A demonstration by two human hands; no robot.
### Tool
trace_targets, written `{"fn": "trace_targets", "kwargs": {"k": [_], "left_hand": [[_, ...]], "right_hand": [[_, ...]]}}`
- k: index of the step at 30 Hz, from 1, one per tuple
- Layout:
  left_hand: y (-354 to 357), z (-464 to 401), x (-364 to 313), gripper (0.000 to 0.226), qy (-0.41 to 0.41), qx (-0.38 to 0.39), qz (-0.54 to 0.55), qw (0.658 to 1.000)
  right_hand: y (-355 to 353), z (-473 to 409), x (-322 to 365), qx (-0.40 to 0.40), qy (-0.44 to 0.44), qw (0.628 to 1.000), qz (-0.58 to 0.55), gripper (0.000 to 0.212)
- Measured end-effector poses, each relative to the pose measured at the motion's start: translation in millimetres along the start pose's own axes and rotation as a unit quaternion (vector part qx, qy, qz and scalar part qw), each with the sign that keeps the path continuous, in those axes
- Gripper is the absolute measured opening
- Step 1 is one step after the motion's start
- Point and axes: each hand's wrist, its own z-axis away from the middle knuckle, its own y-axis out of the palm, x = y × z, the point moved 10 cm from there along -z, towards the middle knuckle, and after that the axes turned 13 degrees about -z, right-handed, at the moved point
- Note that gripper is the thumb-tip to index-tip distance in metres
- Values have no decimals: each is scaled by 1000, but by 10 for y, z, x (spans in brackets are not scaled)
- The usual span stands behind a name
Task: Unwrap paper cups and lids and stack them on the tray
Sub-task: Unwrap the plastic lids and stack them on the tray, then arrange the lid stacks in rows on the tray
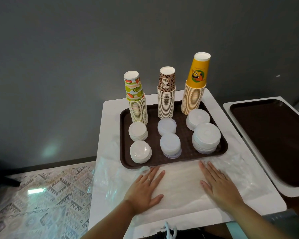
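Cup stacks (166, 99) behind lid stacks (170, 144) on tray (185, 157), hands in front.

A white table (109, 128) with rounded corners carries a dark brown tray (185, 121) on its far half. Clear plastic wrap (179, 185) lies flattened over the near half, touching the tray's front edge and spilling off the table's left side. 2 hands press flat on the wrap: the left hand (145, 188) and the right hand (217, 185), palms down, fingers spread toward the tray.
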Motion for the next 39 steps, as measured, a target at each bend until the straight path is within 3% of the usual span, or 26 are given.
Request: {"fn": "trace_targets", "kwargs": {"k": [2, 5, 10, 14, 17, 19, 27, 32, 39], "left_hand": [[33, 10, 5, 69, 7, 0, -2, 1000], [-2, 17, 9, 64, 22, -37, -15, 999], [-561, 4, -51, 35, 59, -219, -18, 974], [-1163, -219, 53, 22, 3, -315, 18, 949], [-1566, -559, 340, 21, -78, -339, 135, 928], [-1750, -758, 580, 28, -155, -336, 216, 903], [-1615, -1584, 1114, 75, -335, -181, 381, 843], [-1513, -1932, 1212, 95, -355, -145, 423, 821], [-1343, -2167, 1237, 98, -395, -135, 458, 784]], "right_hand": [[-72, -27, -7, -18, -8, 999, -35, 73], [-388, -73, -19, -119, -6, 983, -142, 64], [-1118, -191, -1, -284, 4, 930, -235, 37], [-1560, -468, 99, -335, -9, 900, -278, 34], [-1759, -855, 114, -330, -3, 897, -294, 18], [-1851, -1128, 112, -320, 9, 898, -301, 20], [-1847, -2056, -13, -215, 97, 914, -330, 76], [-1728, -2452, -201, -152, 150, 919, -332, 98], [-1507, -2816, -346, -75, 121, 902, -407, 92]]}}
